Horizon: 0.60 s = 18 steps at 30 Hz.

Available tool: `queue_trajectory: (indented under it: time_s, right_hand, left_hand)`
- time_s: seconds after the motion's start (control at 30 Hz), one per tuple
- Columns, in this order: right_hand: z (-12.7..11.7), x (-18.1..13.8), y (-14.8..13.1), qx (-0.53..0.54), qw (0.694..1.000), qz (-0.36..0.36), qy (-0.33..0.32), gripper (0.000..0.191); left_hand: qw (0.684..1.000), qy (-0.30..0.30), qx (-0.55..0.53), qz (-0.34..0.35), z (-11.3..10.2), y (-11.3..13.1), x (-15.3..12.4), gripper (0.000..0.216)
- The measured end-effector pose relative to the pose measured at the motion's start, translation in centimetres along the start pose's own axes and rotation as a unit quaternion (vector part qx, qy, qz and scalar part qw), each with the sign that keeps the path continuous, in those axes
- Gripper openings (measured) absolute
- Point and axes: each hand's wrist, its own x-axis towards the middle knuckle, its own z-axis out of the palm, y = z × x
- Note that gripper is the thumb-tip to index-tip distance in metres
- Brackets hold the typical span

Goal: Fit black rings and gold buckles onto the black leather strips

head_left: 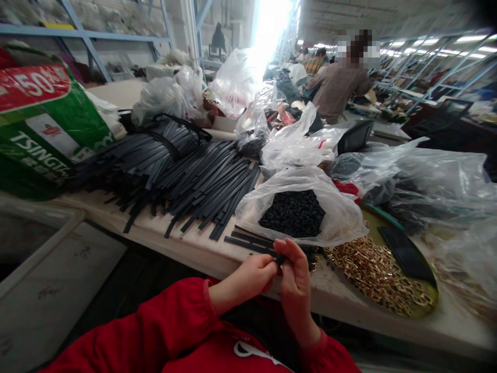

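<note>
My left hand (254, 277) and my right hand (295, 282) meet at the table's front edge, fingertips pinched together. Between them is a small black piece (280, 260), mostly covered by the fingers, so its exact kind does not show. Just beyond my hands stands an open plastic bag (248, 207) with many small black loops (293, 213) inside. A few black strips (248, 244) lie flat in front of the bag, left of my fingers. To the right, a round yellowish tray (434, 290) carries a heap of gold metal buckles (376, 272).
Bundles of black straps (209, 178) cover the table's left side, their ends over its front edge. A green bag (39, 124) stands at far left above a white bin (58, 290). A dark phone-like slab (407, 252) rests on the tray. A person (337, 85) stands farther back.
</note>
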Motion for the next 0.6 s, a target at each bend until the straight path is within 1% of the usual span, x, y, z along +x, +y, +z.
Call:
queue_trajectory:
  time_s: [0.07, 0.1, 0.13, 0.2, 0.27, 0.3, 0.37, 0.5, 0.6]
  right_hand:
    - [-0.1, -0.3, 0.0, -0.042, 0.998, -0.022, -0.031, 0.035]
    - [-0.2, -0.4, 0.0, -0.034, 0.999, -0.015, -0.036, 0.035]
    - [-0.2, -0.4, -0.1, -0.007, 0.999, 0.007, -0.033, 0.035]
    - [-0.3, -0.2, -0.3, 0.077, 0.994, 0.078, -0.012, 0.036]
    - [-0.2, 0.1, -0.4, 0.154, 0.977, 0.146, 0.009, 0.037]
    - [-0.2, 0.2, -0.4, 0.177, 0.970, 0.166, 0.015, 0.038]
    - [0.0, 0.4, -0.5, 0.196, 0.964, 0.180, 0.021, 0.038]
    - [0.3, 0.6, -0.7, 0.225, 0.954, 0.196, 0.035, 0.037]
    - [0.1, 0.6, -0.7, 0.246, 0.940, 0.235, 0.037, 0.035]
  left_hand:
    - [0.999, -0.009, -0.046, -0.010, 0.3, -0.1, 0.0, 0.015]
    - [0.998, -0.010, -0.053, -0.011, 0.3, -0.1, 0.0, 0.014]
    - [0.999, -0.012, -0.051, -0.010, 0.4, -0.2, 0.0, 0.015]
    - [0.999, -0.014, -0.031, -0.003, 0.5, -0.4, 0.1, 0.015]
    - [1.000, -0.016, 0.010, 0.007, 0.6, -0.6, 0.1, 0.017]
    - [0.999, -0.016, 0.031, 0.011, 0.7, -0.8, 0.1, 0.018]
    - [0.999, -0.013, 0.050, 0.014, 1.0, -1.0, 0.1, 0.019]
    - [0.999, 0.018, 0.005, 0.028, 1.3, -1.2, 0.1, 0.019]
    - [0.997, 0.046, 0.037, 0.057, 0.8, -1.0, 0.1, 0.022]
